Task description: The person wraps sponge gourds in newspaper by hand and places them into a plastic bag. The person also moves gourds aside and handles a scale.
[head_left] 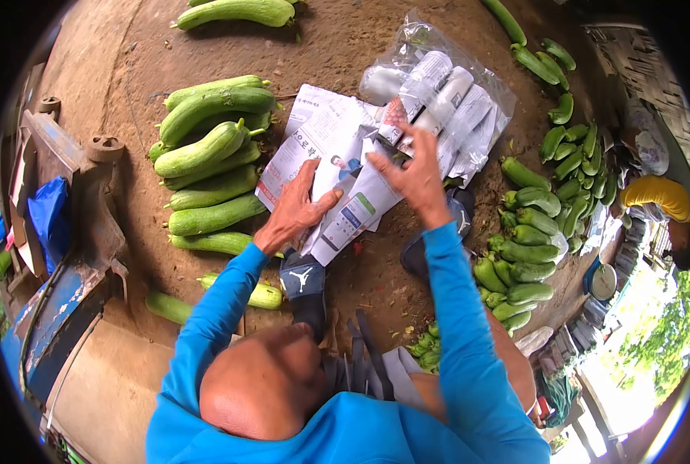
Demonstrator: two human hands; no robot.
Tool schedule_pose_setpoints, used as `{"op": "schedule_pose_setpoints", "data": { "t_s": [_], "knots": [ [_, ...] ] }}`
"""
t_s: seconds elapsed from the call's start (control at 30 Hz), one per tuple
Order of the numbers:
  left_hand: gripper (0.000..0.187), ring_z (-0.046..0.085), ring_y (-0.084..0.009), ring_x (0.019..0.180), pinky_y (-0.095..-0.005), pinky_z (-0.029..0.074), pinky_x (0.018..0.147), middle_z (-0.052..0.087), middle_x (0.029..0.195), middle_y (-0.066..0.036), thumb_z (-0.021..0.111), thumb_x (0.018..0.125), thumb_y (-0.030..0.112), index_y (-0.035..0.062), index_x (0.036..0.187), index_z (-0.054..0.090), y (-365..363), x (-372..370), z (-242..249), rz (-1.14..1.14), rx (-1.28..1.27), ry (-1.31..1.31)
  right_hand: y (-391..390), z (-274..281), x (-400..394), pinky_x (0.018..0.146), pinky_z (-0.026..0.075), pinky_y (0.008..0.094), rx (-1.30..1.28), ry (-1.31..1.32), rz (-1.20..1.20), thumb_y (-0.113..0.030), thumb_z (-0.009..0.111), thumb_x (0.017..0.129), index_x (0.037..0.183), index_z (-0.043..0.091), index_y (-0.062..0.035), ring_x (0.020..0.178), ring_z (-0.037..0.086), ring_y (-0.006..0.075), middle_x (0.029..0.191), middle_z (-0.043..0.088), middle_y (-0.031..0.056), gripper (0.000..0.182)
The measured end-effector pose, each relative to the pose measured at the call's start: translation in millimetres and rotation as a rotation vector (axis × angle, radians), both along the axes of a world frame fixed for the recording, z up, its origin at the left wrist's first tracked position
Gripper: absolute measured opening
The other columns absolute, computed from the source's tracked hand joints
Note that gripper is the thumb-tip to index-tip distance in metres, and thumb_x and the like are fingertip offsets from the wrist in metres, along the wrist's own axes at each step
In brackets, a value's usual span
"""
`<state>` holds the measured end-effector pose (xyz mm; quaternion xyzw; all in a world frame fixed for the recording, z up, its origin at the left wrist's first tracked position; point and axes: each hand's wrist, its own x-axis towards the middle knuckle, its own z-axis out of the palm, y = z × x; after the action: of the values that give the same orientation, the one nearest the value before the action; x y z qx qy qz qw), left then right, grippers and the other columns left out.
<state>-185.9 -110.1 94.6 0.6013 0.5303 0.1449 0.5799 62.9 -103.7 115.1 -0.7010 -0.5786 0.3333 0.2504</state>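
Observation:
Printed newspaper sheets [302,131] lie on the dirt ground in front of me, some of them loosely folded. My left hand [298,205] rests on the sheets with its fingers spread and its thumb out to the side. Over the right edge of a folded sheet [353,216] is my right hand [416,174], thumb and fingers bent but apart. Just beyond it, a clear plastic bag [500,97] holds several rolled newspaper pieces [447,99]. Left of the paper, several long green gourds [213,158] are stacked in a row.
More long gourds [240,11] lie at the far side, and one [264,295] is beside my left shoe [302,280]. Many shorter green vegetables [531,232] are piled on the right. A rusty blue metal frame [63,286] stands at the left. Another person in yellow [658,197] is far right.

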Motion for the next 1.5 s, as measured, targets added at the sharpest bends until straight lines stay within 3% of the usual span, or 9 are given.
{"op": "schedule_pose_setpoints", "data": {
  "t_s": [0.23, 0.37, 0.57, 0.63, 0.67, 0.77, 1.33, 1.37, 1.5],
  "knots": [
    [0.077, 0.065, -0.0337, 0.086, -0.0452, 0.049, 0.078, 0.065, 0.097, -0.027, 0.07, 0.086, 0.045, -0.006, 0.139, 0.048, 38, 8, 4, -0.164, 0.028, 0.048, 87, -37, 77, 0.098, 0.049, 0.0529, 0.159, -0.624, 0.163, -0.041, 0.077, 0.079, 0.132, 0.057, -0.0087, 0.121, 0.054, 0.0397, 0.127, 0.057, 0.0194, 0.064],
    [0.079, 0.066, -0.0373, 0.089, -0.046, 0.05, 0.081, 0.067, 0.098, -0.03, 0.068, 0.085, 0.045, -0.0054, 0.142, 0.048, 74, 33, 24, -0.44, -0.019, 0.125, 115, -53, 105, 0.085, 0.054, 0.0536, -0.133, -0.391, 0.187, -0.031, 0.069, 0.078, 0.125, 0.064, -0.0092, 0.102, 0.066, 0.0432, 0.108, 0.07, 0.0249, 0.051],
    [0.07, 0.067, -0.0373, 0.079, -0.0482, 0.051, 0.074, 0.067, 0.087, -0.026, 0.068, 0.084, 0.042, -0.0021, 0.136, 0.051, 114, 96, -10, -0.39, 0.171, -0.045, 110, -12, 96, 0.076, 0.054, 0.0506, 0.121, -0.179, 0.076, -0.03, 0.066, 0.078, 0.108, 0.07, -0.0058, 0.079, 0.069, 0.0443, 0.078, 0.07, 0.0244, 0.039],
    [0.063, 0.066, -0.0345, 0.076, -0.0476, 0.051, 0.071, 0.066, 0.082, -0.025, 0.069, 0.085, 0.043, -0.0023, 0.127, 0.055, 129, 117, -22, -0.332, 0.252, -0.059, 112, -15, 96, 0.071, 0.055, 0.0501, 0.212, -0.234, 0.06, -0.031, 0.067, 0.077, 0.105, 0.069, -0.0059, 0.074, 0.07, 0.0423, 0.074, 0.069, 0.0235, 0.037],
    [0.053, 0.062, -0.0388, 0.065, -0.0506, 0.048, 0.064, 0.061, 0.072, -0.028, 0.065, 0.086, 0.045, -0.0052, 0.097, 0.053, 135, 127, -27, -0.266, 0.238, -0.06, 113, -15, 95, 0.067, 0.056, 0.0493, 0.209, -0.257, 0.112, -0.03, 0.068, 0.077, 0.103, 0.069, -0.0055, 0.071, 0.07, 0.0412, 0.072, 0.069, 0.0229, 0.036],
    [0.051, 0.065, -0.0359, 0.062, -0.0469, 0.053, 0.062, 0.063, 0.069, -0.027, 0.069, 0.084, 0.041, -0.0074, 0.093, 0.054, 157, 147, -58, -0.109, 0.317, -0.004, 114, -19, 80, 0.06, 0.057, 0.0482, 0.09, -0.227, 0.208, -0.023, 0.067, 0.077, 0.095, 0.063, -0.0033, 0.065, 0.07, 0.0402, 0.064, 0.066, 0.0214, 0.027],
    [0.068, 0.065, -0.0472, 0.102, -0.0546, 0.056, 0.082, 0.062, 0.115, -0.032, 0.068, 0.082, 0.055, -0.0023, 0.117, 0.064, 180, 149, -110, -0.231, 0.548, 0.553, 85, -72, 59, 0.085, 0.054, 0.0529, 0.102, -0.176, 0.068, -0.022, 0.062, 0.085, 0.126, 0.06, -0.0043, 0.096, 0.067, 0.0454, 0.103, 0.069, 0.0259, 0.044],
    [0.06, 0.066, -0.0475, 0.097, -0.0539, 0.055, 0.084, 0.066, 0.101, -0.033, 0.066, 0.085, 0.048, -0.0103, 0.099, 0.064, 180, 147, -102, -0.231, 0.562, 0.507, 78, -77, 61, 0.087, 0.053, 0.0518, 0.191, -0.118, 0.094, -0.022, 0.063, 0.087, 0.128, 0.058, -0.0054, 0.102, 0.066, 0.0446, 0.112, 0.067, 0.0247, 0.045],
    [0.068, 0.063, -0.0482, 0.099, -0.0555, 0.053, 0.083, 0.063, 0.111, -0.032, 0.06, 0.088, 0.052, -0.0077, 0.122, 0.055, 152, 126, -80, -0.231, 0.725, 0.468, 73, -69, 60, 0.095, 0.05, 0.0496, 0.083, -0.088, 0.122, -0.017, 0.066, 0.087, 0.129, 0.057, -0.0042, 0.11, 0.062, 0.0432, 0.119, 0.063, 0.0242, 0.045]
  ]
}}
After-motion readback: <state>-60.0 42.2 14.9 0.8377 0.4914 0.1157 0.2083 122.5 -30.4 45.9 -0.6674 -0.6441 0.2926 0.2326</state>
